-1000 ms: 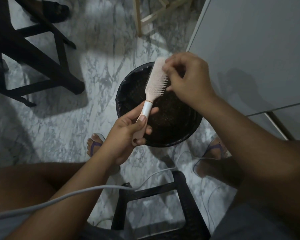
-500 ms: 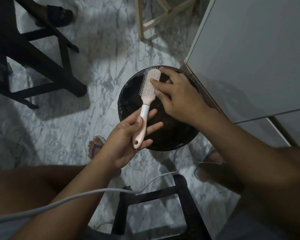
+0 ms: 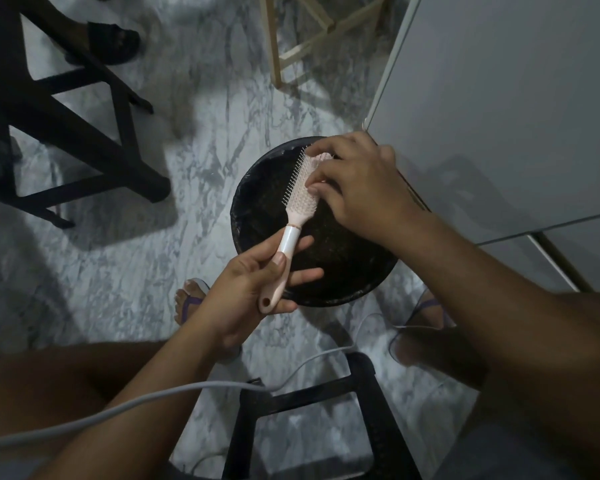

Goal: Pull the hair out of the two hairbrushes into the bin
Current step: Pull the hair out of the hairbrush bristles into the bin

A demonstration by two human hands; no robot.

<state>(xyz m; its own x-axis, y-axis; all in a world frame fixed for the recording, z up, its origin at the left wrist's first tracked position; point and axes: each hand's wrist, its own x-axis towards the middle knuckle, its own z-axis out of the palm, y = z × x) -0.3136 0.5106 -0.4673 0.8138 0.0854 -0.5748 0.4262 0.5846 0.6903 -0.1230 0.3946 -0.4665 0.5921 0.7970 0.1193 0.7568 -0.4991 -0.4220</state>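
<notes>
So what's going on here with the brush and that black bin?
A seated person is cleaning a hairbrush over a black bin that stands on the marble floor. Their left hand grips the brush by its handle and holds it above the bin's opening. The right hand has its fingers curled over the bristle end, picking at it. Any hair is too fine to see, and only one brush is in view.

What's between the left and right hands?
Head view: the hairbrush, its white neck and lower head spanning the gap above the bin; left hand grips the handle, right hand pinches at the bristles.
</notes>
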